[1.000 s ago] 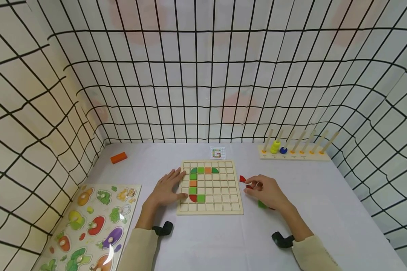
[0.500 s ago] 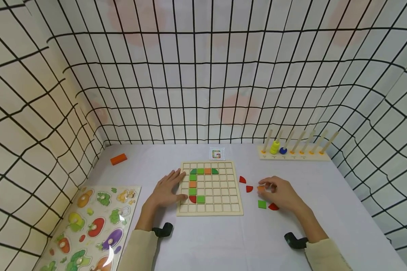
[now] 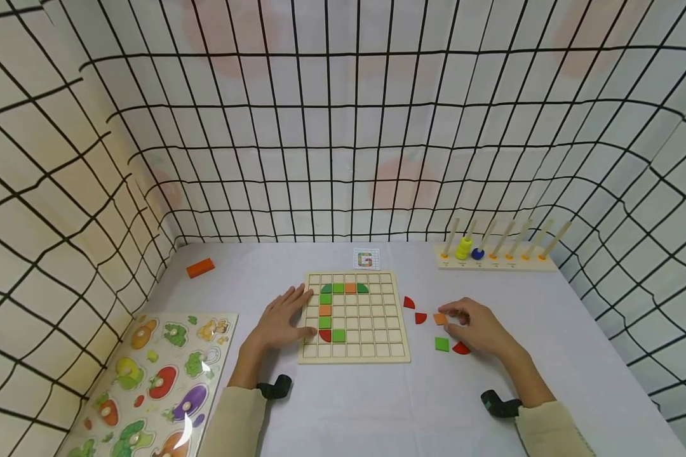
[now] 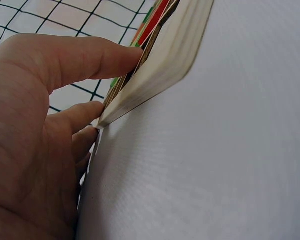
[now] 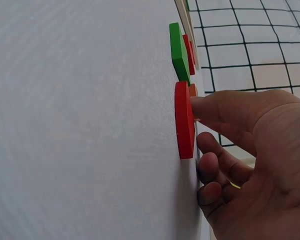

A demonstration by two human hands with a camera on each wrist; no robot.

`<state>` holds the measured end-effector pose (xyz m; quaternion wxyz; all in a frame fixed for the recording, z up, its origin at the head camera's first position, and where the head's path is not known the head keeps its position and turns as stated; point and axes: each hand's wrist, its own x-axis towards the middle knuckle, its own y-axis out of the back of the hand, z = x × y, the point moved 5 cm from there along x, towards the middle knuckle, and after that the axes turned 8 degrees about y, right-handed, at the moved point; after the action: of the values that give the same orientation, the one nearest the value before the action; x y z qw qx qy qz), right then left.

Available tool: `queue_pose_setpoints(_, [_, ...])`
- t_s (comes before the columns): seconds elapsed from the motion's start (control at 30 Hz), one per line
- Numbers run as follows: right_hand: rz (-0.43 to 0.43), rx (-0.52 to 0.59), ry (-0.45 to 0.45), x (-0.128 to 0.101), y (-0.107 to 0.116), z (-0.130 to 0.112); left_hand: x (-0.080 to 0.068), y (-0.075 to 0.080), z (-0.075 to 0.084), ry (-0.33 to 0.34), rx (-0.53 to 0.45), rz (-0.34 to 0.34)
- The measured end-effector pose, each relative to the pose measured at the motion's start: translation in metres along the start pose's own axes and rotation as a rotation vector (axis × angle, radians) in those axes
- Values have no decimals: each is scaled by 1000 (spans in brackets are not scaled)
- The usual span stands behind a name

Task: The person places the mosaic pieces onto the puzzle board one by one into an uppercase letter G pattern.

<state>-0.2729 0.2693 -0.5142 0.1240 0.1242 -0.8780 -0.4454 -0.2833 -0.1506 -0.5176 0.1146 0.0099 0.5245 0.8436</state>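
A wooden grid board (image 3: 377, 352) lies in the middle of the table and holds several green, orange and red tiles down its left side and along its top row. My left hand (image 3: 280, 320) rests flat on the board's left edge, with the thumb (image 4: 90, 55) lying over the rim (image 4: 160, 65). My right hand (image 3: 471, 325) is to the right of the board, thumb and forefinger pinching an orange square tile (image 3: 439, 318) that lies on the table. Around it lie a green square (image 3: 442, 344), a red curved piece (image 5: 184, 120) and two red quarter pieces (image 3: 409, 303).
A peg rack (image 3: 494, 263) with yellow and blue rings stands at the back right. A small pattern card (image 3: 366, 259) lies behind the board, and an orange block (image 3: 200, 267) at the back left. A vegetable puzzle board (image 3: 154, 381) is at the front left. Grid-patterned walls enclose the table.
My right hand moved right from the red quarter pieces to the orange tile and has stayed there. The left hand and board have not moved.
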Motion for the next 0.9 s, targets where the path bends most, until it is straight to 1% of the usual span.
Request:
queue_pose_setpoints(0.3, [19, -17, -11, 0, 1, 3, 0, 0, 0, 3, 2, -1])
queue_pose_setpoints(0.57, [14, 8, -39, 1, 0, -4, -3, 1, 0, 8, 19, -16])
queue_pose_setpoints(0.77, [32, 19, -37, 2, 0, -9, -5, 5, 3, -22, 4, 4])
queue_pose_setpoints(0.9, [39, 27, -20, 2, -1, -14, -4, 4, 4, -30, -2, 7])
